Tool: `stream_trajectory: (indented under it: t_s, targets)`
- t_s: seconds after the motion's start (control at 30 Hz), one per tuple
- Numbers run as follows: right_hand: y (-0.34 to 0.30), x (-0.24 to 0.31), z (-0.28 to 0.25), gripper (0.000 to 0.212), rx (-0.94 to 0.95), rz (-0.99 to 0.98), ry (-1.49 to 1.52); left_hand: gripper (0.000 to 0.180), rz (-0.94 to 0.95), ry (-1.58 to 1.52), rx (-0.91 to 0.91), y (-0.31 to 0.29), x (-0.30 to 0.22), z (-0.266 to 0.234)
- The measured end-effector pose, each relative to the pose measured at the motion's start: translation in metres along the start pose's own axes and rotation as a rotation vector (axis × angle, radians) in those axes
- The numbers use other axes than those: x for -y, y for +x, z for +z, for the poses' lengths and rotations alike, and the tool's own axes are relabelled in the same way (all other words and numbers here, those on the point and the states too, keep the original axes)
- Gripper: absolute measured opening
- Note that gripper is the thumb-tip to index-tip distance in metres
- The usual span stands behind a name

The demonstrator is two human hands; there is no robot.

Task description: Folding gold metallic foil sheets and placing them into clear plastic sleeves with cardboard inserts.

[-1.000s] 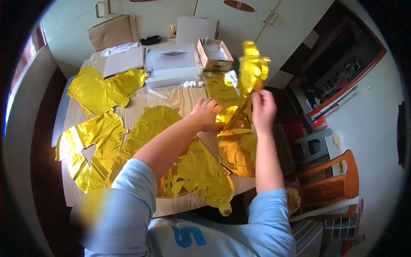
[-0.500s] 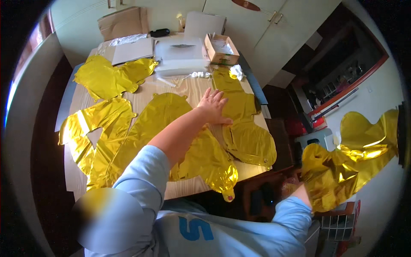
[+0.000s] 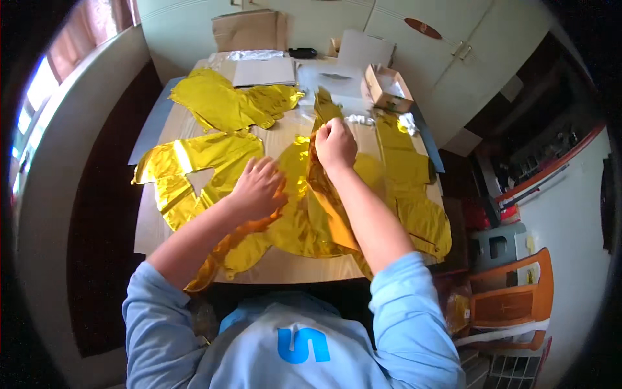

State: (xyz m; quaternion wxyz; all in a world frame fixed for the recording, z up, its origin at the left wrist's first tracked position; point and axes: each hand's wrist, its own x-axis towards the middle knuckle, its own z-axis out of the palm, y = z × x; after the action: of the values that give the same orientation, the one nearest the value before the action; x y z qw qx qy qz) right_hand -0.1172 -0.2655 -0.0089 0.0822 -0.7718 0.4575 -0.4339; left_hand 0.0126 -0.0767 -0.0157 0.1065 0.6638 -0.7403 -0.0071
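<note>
My right hand (image 3: 337, 144), closed in a fist, grips a gold foil balloon (image 3: 329, 211) that is flat and uninflated. The balloon's upper part sticks up above the fist and its orange-looking folds hang below. At the middle of the table, my left hand (image 3: 258, 189) curls its fingers over another edge of gold foil, which runs down beneath the left forearm; the fingertips are partly hidden. Beside that hand lies a gold foil piece (image 3: 207, 159) with a gap in it. Farther back rests another flat foil piece (image 3: 217, 100), and on the right a long one (image 3: 405, 155).
A wooden box (image 3: 387, 91) stands at the back right of the table (image 3: 155, 240), near a crumpled white item (image 3: 407, 123). Clear plastic sheets, a grey flat board (image 3: 264, 72) and brown cardboard (image 3: 249, 31) are at the back. A wooden chair (image 3: 512, 301) stands to the right.
My right hand has swung from the far right over the table with the foil balloon. My left hand has drawn back from between the foil pieces and curled onto foil. The view has shifted.
</note>
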Motion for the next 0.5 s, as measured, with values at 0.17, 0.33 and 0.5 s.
stream_trajectory:
  t_s: [0.17, 0.33, 0.5]
  targets:
    - [-0.011, 0.005, 0.05, 0.023, 0.246, 0.02, -0.129, 0.093, 0.007, -0.175, -0.047, -0.048, 0.02, 0.01]
    - [-0.016, -0.011, 0.018, 0.042, 0.423, -0.228, -0.114, 0.019, -0.066, -0.016, -0.062, -0.01, 0.067, -0.02]
    - [-0.029, -0.056, 0.004, 0.06, 0.548, -0.426, -0.102, 0.023, 0.006, -0.137, -0.342, 0.067, 0.132, -0.018]
